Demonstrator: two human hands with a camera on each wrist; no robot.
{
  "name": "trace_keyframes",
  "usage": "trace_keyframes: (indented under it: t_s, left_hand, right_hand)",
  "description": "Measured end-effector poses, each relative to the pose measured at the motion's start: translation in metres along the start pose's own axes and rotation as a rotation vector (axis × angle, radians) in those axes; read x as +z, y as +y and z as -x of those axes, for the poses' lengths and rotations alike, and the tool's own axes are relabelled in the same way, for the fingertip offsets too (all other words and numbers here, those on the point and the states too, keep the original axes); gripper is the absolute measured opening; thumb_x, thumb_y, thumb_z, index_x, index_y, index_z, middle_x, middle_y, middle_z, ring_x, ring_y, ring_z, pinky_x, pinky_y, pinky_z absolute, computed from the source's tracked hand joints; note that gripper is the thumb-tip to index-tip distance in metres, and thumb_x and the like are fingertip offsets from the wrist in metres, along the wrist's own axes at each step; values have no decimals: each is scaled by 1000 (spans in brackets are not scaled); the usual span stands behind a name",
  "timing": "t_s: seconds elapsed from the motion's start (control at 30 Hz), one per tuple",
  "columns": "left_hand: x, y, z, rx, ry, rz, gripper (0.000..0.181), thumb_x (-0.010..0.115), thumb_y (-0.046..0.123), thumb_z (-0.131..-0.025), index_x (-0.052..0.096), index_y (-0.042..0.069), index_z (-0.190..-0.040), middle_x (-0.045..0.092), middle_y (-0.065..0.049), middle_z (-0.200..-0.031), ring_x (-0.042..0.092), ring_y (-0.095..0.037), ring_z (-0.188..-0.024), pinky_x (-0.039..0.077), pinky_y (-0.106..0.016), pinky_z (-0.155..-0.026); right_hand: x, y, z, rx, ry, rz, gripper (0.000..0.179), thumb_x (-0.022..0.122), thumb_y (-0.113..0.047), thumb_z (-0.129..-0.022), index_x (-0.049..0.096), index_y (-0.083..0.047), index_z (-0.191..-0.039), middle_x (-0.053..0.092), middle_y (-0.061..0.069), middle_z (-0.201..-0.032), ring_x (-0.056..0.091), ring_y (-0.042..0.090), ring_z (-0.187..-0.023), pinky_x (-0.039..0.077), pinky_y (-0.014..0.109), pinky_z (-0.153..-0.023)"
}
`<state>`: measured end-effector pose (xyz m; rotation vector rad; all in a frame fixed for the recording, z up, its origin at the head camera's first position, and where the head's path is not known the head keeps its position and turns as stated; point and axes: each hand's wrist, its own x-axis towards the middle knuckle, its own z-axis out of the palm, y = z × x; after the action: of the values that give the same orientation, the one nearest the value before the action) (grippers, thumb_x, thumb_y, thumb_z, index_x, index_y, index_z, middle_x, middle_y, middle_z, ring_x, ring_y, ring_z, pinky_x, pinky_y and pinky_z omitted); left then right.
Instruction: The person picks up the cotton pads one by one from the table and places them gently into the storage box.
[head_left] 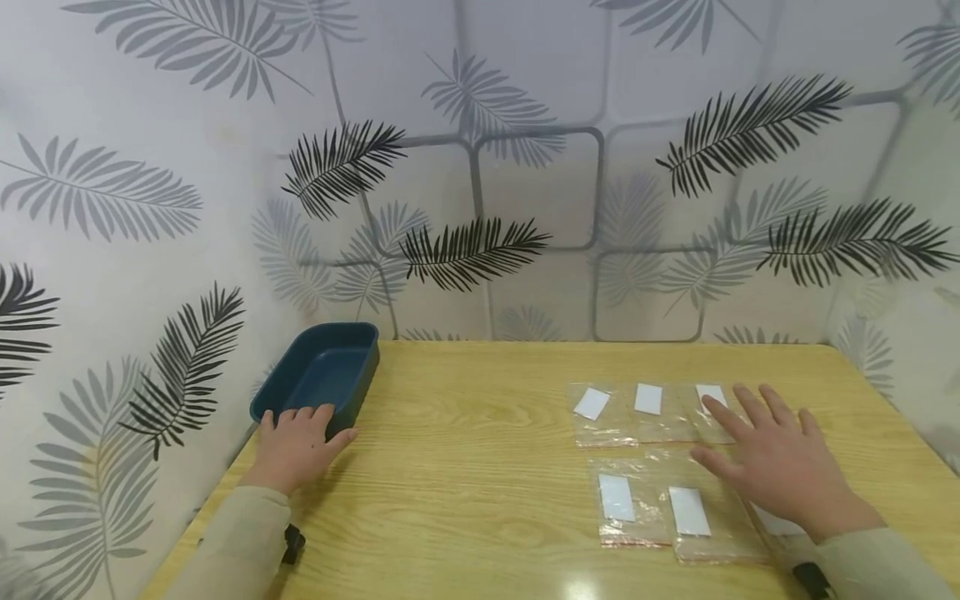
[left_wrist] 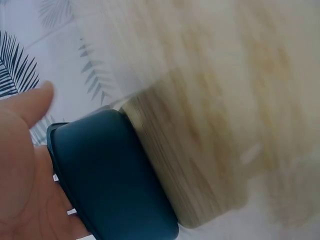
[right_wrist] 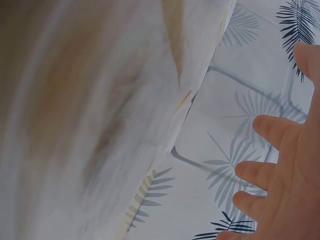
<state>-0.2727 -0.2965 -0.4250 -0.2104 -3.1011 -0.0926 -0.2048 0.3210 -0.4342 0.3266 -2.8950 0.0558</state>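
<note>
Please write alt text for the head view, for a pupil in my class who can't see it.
A person's left hand touches the near end of a blue tub, while the spread right hand is over clear bags of white cards, laid in two rows on a wooden table. Behind is a leaf-patterned wall.

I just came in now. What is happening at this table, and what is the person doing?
A person has both hands out over a wooden table. The left hand is at the near rim of a dark blue tray, its fingers reaching over the edge. The right hand is spread over the clear plastic bags and grips none of them. The bags lie in two rows, with white rectangles showing in them.
</note>
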Motion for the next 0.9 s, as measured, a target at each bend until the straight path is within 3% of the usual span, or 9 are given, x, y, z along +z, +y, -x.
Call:
trace_keyframes:
  t_s: [0.13, 0.3, 0.57, 0.73, 0.9]
  left_hand:
    - [-1, -3, -5, 3, -9, -3, 60, 55, 48, -102, 53, 3, -141, 55, -26, -137, 44, -54, -127, 11, -78, -106]
    - [-4, -6, -12, 31, -32, -31, 45, 53, 35, -106, 57, 3, -138, 64, -21, -127, 55, -49, -117, 19, -79, -102]
    - [-6, -8, -15, 76, -98, -10, 45, 50, 29, -107, 54, 1, -143, 62, -22, -133, 58, -45, -119, 30, -75, -99]
    - [-3, 1, -14, 129, -113, -8, 47, 48, 29, -108, 51, -1, -144, 58, -24, -138, 56, -45, -124, 36, -72, -96]
    - [-1, 17, -10, 174, -83, -4, 43, 51, 26, -107, 55, -1, -140, 62, -23, -133, 59, -44, -119, 42, -69, -93]
  right_hand:
    - [0, 0, -1, -3, 4, -6, 80, 48, -70, -96, 44, -15, -153, 32, 28, -155, 21, 56, -141, 20, 82, -98]
    - [1, 0, -1, -2, 6, -3, 79, 48, -70, -96, 45, -15, -153, 33, 27, -155, 21, 56, -141, 20, 81, -98]
    - [0, -1, 0, 0, -16, -20, 80, 47, -70, -96, 44, -14, -153, 31, 28, -156, 20, 57, -141, 18, 81, -98]
    - [-1, -2, 0, -1, -23, -17, 80, 46, -70, -97, 42, -15, -154, 30, 28, -156, 19, 57, -141, 18, 81, -99]
    - [-1, -4, 0, -11, -13, -9, 78, 47, -70, -97, 42, -16, -154, 31, 27, -156, 20, 56, -141, 19, 81, -99]
